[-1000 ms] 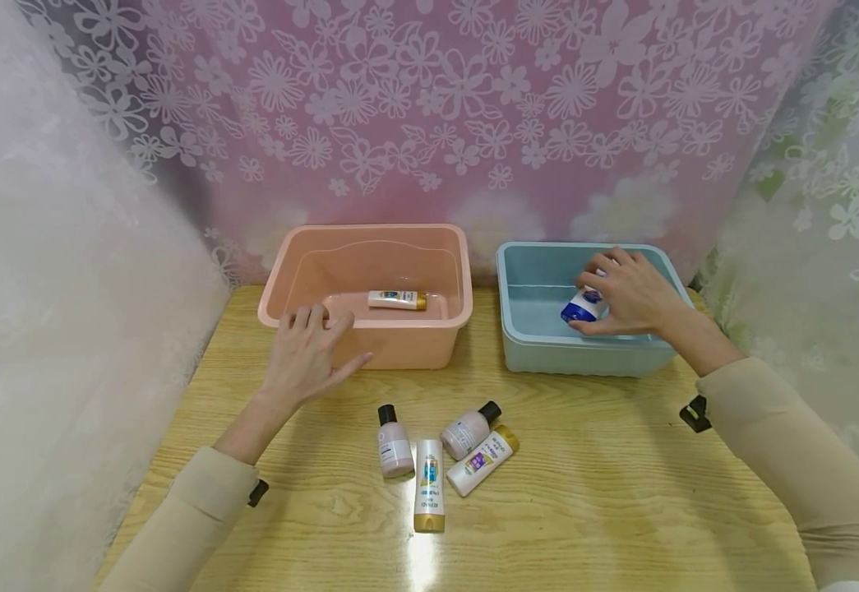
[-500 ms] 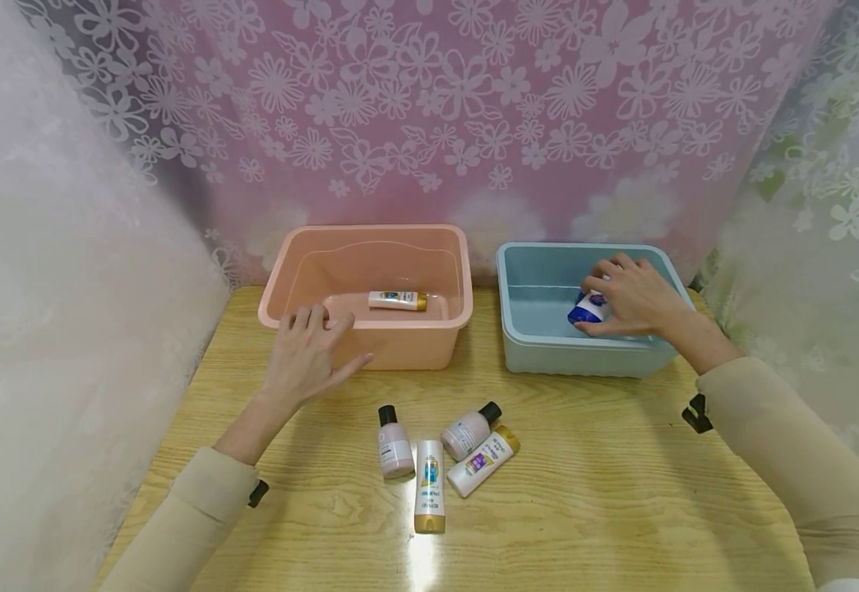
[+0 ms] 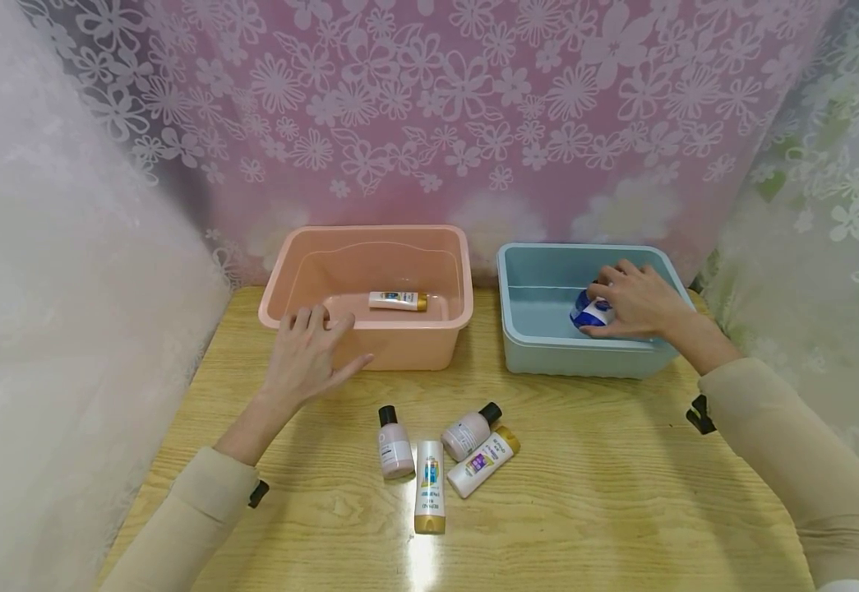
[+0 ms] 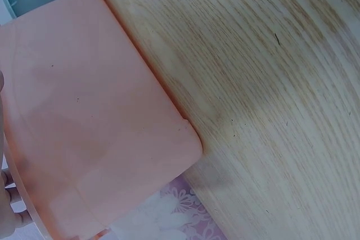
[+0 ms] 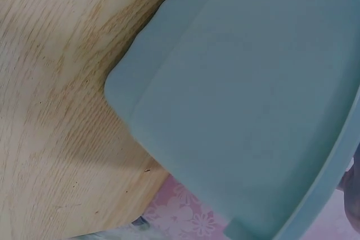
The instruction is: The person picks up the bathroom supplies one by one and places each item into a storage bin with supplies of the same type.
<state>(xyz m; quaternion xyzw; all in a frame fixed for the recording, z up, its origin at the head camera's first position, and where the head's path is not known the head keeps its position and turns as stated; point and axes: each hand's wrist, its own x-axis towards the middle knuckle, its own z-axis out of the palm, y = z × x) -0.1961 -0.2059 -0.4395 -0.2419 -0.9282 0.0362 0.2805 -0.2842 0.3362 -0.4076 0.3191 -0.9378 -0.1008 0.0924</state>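
Note:
My right hand point(image 3: 638, 302) reaches into the light blue bin point(image 3: 584, 355). Its fingers and thumb curl round a white bottle with a blue cap point(image 3: 590, 314); the hand covers much of the bottle. In the right wrist view only a dark sliver of that hand point(image 5: 352, 192) shows beyond the bin's rim. My left hand point(image 3: 302, 355) rests at the front rim of the peach bin point(image 3: 407, 347), its thumb spread away and nothing in its grasp. A white tube with a gold cap point(image 3: 397, 301) lies inside this bin.
On the wooden table point(image 3: 584, 493) in front of the bins lie two pink bottles with black caps, one left point(image 3: 395, 444) and one right point(image 3: 468, 433). Beside them are two white gold-capped bottles, one lengthwise point(image 3: 429, 487) and one slanted point(image 3: 483, 462). A flowered curtain point(image 3: 429, 123) hangs behind.
My right hand has moved slightly right and lower into the blue bin, with the blue-capped bottle shifting along. My left hand has kept its place on the peach bin.

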